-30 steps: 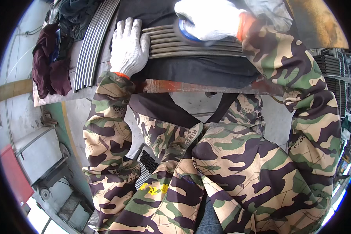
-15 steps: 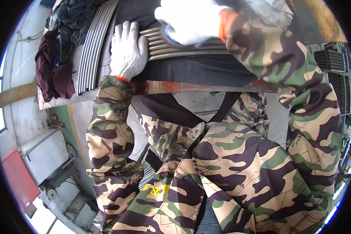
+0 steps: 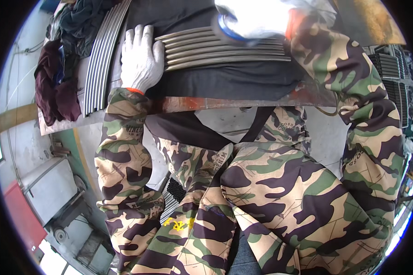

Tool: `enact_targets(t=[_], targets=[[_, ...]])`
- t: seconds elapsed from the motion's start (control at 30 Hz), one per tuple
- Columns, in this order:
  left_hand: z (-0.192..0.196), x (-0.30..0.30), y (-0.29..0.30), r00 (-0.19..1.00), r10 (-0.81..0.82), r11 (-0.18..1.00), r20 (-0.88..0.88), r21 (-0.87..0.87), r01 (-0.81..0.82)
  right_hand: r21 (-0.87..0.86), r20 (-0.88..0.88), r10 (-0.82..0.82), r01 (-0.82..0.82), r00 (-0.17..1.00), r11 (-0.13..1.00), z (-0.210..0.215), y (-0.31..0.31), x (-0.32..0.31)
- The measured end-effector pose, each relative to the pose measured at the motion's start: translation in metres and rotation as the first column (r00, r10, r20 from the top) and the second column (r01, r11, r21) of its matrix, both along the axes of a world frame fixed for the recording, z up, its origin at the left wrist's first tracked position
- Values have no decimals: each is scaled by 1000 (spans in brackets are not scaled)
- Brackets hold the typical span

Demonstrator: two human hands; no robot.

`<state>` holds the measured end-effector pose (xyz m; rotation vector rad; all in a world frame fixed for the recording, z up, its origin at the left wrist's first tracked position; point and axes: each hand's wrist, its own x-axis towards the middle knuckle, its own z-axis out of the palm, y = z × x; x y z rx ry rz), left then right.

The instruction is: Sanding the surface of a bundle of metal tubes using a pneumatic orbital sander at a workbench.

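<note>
Several slim metal rods [image 3: 192,48] lie side by side on a dark cloth [image 3: 206,87] over the table. At their left ends rests my left hand [image 3: 142,59] in a white knit glove, fingers stretched out and flat, holding nothing. Over the right part of the rods is my right hand [image 3: 261,17], also gloved in white, overexposed and smeared by motion. A rounded thing with a blue edge [image 3: 228,30] shows under its left side, apparently in its grip; the fingers and the exact kind of thing are not clear.
Left of my left hand stretches another row of metal rods [image 3: 106,57]. Beyond it lie a maroon cloth [image 3: 55,89] and dark crumpled clothes [image 3: 80,27]. The worn red table edge [image 3: 206,101] runs before me. Stacked dark bars [image 3: 389,68] stand at right.
My right hand has slid rightward along the rods with the blue-edged thing, uncovering more of their middle and right ends. My left hand stays flat at the left ends; the whole view has shifted slightly.
</note>
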<state>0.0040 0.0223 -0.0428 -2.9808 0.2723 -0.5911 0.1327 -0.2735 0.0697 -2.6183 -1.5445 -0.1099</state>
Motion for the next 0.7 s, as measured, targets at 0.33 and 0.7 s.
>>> enact_targets(t=[0.33,0.7], targets=[[-3,4,13,1000,-3,1000,0,27,3,93,10,112,-112,994,989,0,-41,-18],[6,0,0,999,-21,997,25,-71,22,48,13,-1,0,1000,999,-5,-60,-2]])
